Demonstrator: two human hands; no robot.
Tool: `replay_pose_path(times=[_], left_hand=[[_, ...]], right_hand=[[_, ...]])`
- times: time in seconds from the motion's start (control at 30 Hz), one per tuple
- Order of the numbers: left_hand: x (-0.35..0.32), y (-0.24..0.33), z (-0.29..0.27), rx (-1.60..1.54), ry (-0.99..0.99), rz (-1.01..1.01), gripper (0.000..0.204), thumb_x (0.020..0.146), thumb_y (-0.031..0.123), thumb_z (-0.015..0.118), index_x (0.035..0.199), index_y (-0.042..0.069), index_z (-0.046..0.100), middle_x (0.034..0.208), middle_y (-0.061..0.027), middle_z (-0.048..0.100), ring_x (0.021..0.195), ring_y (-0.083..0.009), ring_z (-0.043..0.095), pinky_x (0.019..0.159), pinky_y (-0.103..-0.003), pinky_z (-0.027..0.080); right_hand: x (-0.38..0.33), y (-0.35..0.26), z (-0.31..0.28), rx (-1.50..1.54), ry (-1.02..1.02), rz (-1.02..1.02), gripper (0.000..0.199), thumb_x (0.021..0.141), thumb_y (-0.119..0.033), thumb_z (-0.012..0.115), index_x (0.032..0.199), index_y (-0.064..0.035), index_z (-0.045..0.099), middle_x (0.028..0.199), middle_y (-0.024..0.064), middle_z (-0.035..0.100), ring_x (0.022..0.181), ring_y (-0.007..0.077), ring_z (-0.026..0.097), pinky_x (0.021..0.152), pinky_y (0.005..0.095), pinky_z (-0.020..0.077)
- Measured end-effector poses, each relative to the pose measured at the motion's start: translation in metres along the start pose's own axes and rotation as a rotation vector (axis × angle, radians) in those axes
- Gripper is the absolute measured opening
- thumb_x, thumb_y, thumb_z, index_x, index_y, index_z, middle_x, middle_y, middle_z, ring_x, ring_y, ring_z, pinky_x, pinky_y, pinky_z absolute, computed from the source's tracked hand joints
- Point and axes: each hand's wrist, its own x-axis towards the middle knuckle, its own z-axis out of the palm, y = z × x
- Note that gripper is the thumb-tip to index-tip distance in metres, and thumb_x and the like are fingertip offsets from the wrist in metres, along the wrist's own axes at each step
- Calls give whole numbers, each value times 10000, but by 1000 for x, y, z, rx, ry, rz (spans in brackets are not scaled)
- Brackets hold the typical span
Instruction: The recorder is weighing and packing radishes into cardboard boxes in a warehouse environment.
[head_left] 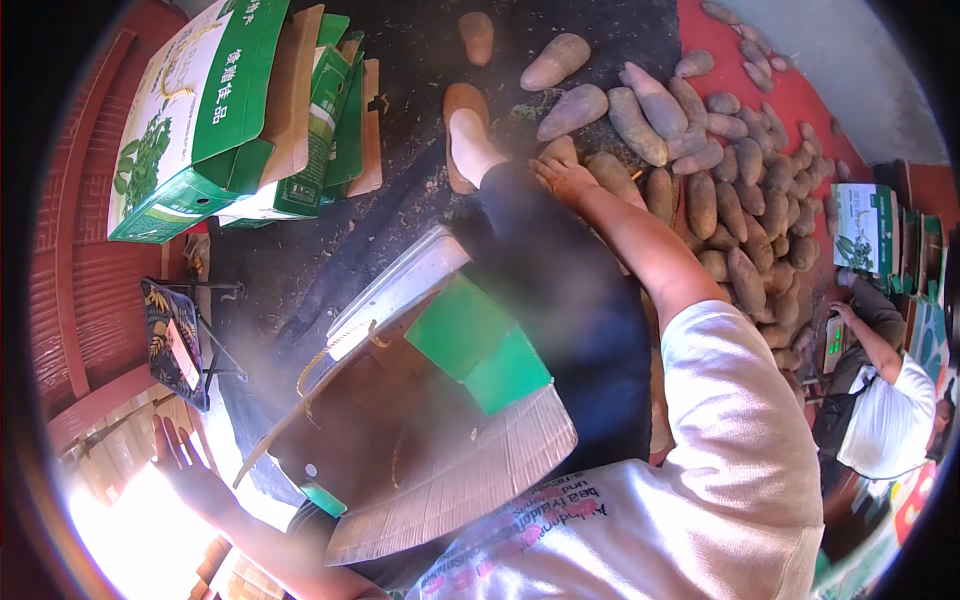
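My left hand is at the lower left in strong light, fingers apart, beside an open carton. The carton lies tilted across my lap, brown inside, with green flaps and a cord handle. No contents can be made out in the part that shows. My right arm reaches forward past my knee. My right hand is at the near edge of a heap of large brown tubers like sweet potatoes. Its fingers stretch out against one tuber, partly hidden by the hand.
Several green-and-white cartons stand at upper left. A dark patterned folding stool is below them. Loose tubers lie on the black ground sheet near my shoe. At far right, another person reaches toward a scale, near more cartons.
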Motion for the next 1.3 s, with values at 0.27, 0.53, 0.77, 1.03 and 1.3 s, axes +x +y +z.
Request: replay_pose_path(times=[0.27, 0.53, 0.77, 1.03, 1.3], left_hand=[[0, 9, 14, 13, 32, 30, 601, 1119, 408, 168, 1494, 7, 414, 1598, -101, 409, 1520, -296, 310, 1286, -479, 166], [-2, 8, 3, 109, 29, 50, 610, 1119, 401, 150, 1476, -13, 420, 1601, -99, 405, 1520, -293, 310, 1288, -477, 162], [-6, 15, 15, 49, 32, 60, 628, 1117, 407, 119, 1481, -21, 399, 1598, -114, 402, 1520, -290, 308, 1289, -478, 177], [-2, 4, 3, 55, -52, -43, 603, 1117, 379, 203, 1422, -63, 477, 1543, -177, 454, 1465, -290, 396, 1264, -469, 259], [-46, 27, -15, 346, -409, 38, 471, 1076, 363, 456, 1268, 4, 693, 1317, -138, 681, 1276, -270, 599, 1100, -384, 420]], right_hand=[[16, -21, 3, -371, -370, -220, 648, 972, -330, 540, 1585, -213, 366, 1623, -11, 368, 1491, 250, 311, 1185, 535, 233], [-46, -29, 0, 356, 231, 613, 550, 947, -151, 537, 1483, -124, 412, 1450, 115, 454, 1345, 290, 435, 1116, 386, 387], [-27, -42, 43, 325, 397, 799, 573, 956, -136, 504, 1516, -109, 385, 1331, 107, 510, 1253, 312, 491, 1059, 450, 420], [-88, -42, 73, 117, 238, 693, 387, 945, -231, 594, 1290, -56, 598, 1041, 109, 650, 988, 283, 629, 865, 393, 526], [-147, -141, -15, 730, 283, 862, 406, 932, -260, 637, 1278, -51, 605, 1057, 104, 665, 1001, 276, 643, 870, 379, 534]])
